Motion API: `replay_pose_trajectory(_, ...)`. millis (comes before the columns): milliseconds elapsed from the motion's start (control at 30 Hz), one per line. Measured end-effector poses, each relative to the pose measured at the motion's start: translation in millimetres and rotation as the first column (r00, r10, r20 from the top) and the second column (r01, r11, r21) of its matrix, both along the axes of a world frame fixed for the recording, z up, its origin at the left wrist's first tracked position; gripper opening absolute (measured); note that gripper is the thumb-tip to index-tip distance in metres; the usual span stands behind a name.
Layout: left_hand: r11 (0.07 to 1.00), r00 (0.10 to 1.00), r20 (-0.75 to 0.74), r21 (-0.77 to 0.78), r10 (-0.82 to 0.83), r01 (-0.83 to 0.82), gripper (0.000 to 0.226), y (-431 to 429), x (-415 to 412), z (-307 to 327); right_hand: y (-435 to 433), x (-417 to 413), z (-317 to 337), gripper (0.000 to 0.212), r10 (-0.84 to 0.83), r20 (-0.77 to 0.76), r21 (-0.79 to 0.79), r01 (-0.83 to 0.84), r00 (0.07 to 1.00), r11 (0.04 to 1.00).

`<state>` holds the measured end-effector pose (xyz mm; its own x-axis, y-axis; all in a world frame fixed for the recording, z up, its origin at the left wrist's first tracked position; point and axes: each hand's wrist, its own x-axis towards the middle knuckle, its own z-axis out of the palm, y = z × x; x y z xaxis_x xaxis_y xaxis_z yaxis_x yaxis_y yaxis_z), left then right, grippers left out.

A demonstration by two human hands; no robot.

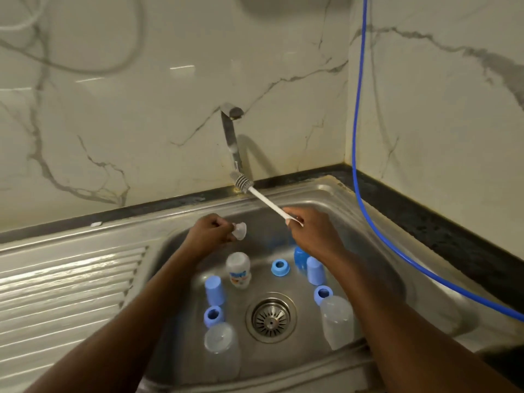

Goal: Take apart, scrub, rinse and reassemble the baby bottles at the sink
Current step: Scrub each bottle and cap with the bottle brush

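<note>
Nearest, a clear bottle (221, 347) stands at the front left of the sink (368, 199) and a second clear bottle (337, 321) at the front right, either side of the drain (271, 317). Both seem to be upside down, though the blur leaves that unsure. Further in stand a small printed bottle (238, 269), two blue caps (214, 290) and three blue rings (280, 268).

Both forearms stretch forward over the basin. The left hand (211, 231) is curled, its grip pinching a clear teat (240, 231) at the fingertips. The right hand (309, 228) has its grip closed round the white handle of a brush (266, 201), whose bristle head is raised right at the spout end of the tap (231, 137).

A blue hose (360, 137) hangs down the wall corner and runs along the sink's right edge, beside the dark surface (425, 222).
</note>
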<state>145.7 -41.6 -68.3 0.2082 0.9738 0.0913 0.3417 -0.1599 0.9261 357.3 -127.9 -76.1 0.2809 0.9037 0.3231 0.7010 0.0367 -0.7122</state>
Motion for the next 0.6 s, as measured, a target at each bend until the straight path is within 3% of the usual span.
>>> replay_pose_trajectory(67,0.988,0.907,0.415,-0.155,0.073,-0.008,0.015,-13.2,-24.1,6.9,-2.1,-8.8,3.9,0.026,0.089,-0.022,0.021,-0.088,0.996,0.996)
replay_pose_trajectory(167,0.981,0.75,0.641,-0.188,0.163,-0.052,0.018,-20.5,-51.5,5.1,-3.2,-19.7,7.8,0.023,0.197,-0.005,0.036,-0.196,0.98,0.98)
replay_pose_trajectory(367,0.969,0.603,0.764,-0.238,0.231,-0.069,0.011,-11.3,-78.4,5.1,-2.1,-30.1,10.1,0.012,0.274,0.109,0.031,-0.279,0.955,0.96)
replay_pose_trajectory(600,0.975,0.647,0.731,-0.199,0.218,-0.103,0.012,-9.2,-82.5,1.7,-0.3,-39.1,5.0,0.01,0.316,0.17,0.005,-0.322,0.933,0.947)
